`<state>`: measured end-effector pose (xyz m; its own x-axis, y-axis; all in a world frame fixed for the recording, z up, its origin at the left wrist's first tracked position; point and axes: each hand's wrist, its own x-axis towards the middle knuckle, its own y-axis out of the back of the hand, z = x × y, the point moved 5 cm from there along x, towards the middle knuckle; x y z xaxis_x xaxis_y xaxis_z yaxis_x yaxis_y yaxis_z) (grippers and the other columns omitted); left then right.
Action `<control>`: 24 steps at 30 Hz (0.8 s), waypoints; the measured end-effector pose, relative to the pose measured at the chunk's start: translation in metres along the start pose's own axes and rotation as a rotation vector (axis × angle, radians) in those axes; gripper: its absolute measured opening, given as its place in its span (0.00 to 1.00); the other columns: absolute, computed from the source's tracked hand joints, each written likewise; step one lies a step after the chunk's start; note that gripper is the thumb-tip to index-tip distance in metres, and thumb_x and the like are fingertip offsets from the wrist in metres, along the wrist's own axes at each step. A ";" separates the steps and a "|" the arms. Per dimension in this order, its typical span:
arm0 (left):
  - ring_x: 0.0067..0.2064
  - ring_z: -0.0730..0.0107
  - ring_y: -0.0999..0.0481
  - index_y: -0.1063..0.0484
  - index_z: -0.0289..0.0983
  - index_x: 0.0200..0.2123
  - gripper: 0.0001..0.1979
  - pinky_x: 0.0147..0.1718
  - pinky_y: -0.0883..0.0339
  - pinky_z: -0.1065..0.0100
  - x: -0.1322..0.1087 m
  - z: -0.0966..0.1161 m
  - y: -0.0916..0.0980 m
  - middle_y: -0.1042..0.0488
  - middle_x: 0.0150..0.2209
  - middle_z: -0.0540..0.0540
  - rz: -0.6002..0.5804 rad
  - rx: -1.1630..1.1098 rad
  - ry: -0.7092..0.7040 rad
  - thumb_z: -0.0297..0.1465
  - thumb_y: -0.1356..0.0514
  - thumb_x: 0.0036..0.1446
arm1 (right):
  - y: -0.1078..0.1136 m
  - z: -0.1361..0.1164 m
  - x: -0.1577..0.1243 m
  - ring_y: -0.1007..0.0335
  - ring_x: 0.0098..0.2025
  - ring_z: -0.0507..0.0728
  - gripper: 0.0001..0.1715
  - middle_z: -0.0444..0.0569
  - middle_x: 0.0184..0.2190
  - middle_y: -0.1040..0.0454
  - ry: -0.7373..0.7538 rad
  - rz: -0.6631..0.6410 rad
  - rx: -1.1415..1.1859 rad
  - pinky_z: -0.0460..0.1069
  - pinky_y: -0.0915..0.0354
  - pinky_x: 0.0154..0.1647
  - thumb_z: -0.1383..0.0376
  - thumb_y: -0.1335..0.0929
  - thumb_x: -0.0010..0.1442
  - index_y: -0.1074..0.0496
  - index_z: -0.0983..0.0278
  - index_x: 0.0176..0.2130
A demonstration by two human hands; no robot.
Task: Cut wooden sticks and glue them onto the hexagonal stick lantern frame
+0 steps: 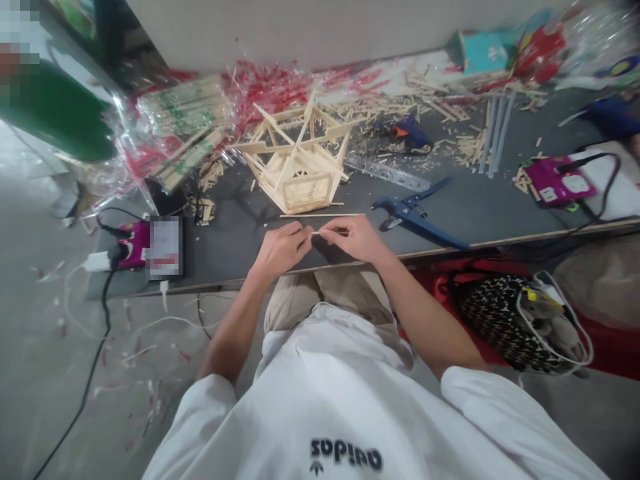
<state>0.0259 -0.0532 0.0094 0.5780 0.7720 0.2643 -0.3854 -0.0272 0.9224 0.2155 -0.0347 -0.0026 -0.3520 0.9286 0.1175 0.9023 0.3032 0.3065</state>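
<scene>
Stick [317, 233], only a short length of pale wood visible, held roughly level just off near side of stick-built model [299, 160]. Left hand [286, 248]: narrow pinch on one end, fingers curled in. Right hand [354, 239]: likewise narrow, thumb & index on other end. Full length hidden by fingertips; can't tell how much runs behind them, nor how hard squeezed.

For a clean result, prob. best to pinch lightly, close to the ends, w/ L & R at approx. same height. Don't twist: looks thin, likely to snap under uneven pressure. Steady both wrists over bench [220, 260], near side of model, & turn w/ fingertips rather than arms, checking ends for splinters etc.

Mind loose strip [323, 215], lying betw. fingers & model, v. close to both; avoid brushing it w/ knuckles. Work on near side only, clear of model's slender bars (prob. easily knocked).

Leave blue cutter [420, 220] flat, to right of model; same for clear ruler [390, 175], angled away from model's right side. Treat glue gun [413, 133], farther back & right of model, as hot; can't tell temp. from here. Watch L elbow vs. phone [165, 248], well to left of model, w/ white cable [165, 297] hanging off near side, i.e. easily snagged.
</scene>
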 end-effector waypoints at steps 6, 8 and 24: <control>0.39 0.66 0.20 0.17 0.36 0.48 0.20 0.36 0.34 0.67 -0.001 0.003 -0.002 0.19 0.37 0.43 0.010 0.000 -0.040 0.35 0.50 0.80 | 0.003 -0.001 -0.001 0.24 0.29 0.55 0.16 0.50 0.29 0.16 0.000 -0.020 0.015 0.48 0.29 0.32 0.54 0.26 0.64 0.15 0.64 0.35; 0.38 0.67 0.20 0.17 0.35 0.48 0.22 0.36 0.34 0.67 -0.001 0.003 -0.002 0.19 0.37 0.43 0.029 0.005 -0.063 0.35 0.51 0.81 | 0.004 -0.002 -0.001 0.23 0.29 0.55 0.15 0.50 0.29 0.16 0.009 -0.024 0.014 0.48 0.29 0.32 0.55 0.26 0.64 0.15 0.63 0.34; 0.34 0.68 0.22 0.17 0.36 0.42 0.19 0.34 0.37 0.67 -0.002 0.011 0.002 0.24 0.32 0.46 0.161 -0.004 -0.092 0.32 0.48 0.79 | 0.006 -0.003 -0.003 0.24 0.28 0.54 0.14 0.49 0.29 0.16 0.015 -0.002 -0.010 0.49 0.29 0.32 0.56 0.26 0.65 0.15 0.62 0.34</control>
<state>0.0323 -0.0616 0.0141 0.5717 0.6966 0.4335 -0.4814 -0.1429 0.8647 0.2211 -0.0363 0.0019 -0.3572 0.9248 0.1308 0.8991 0.3025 0.3164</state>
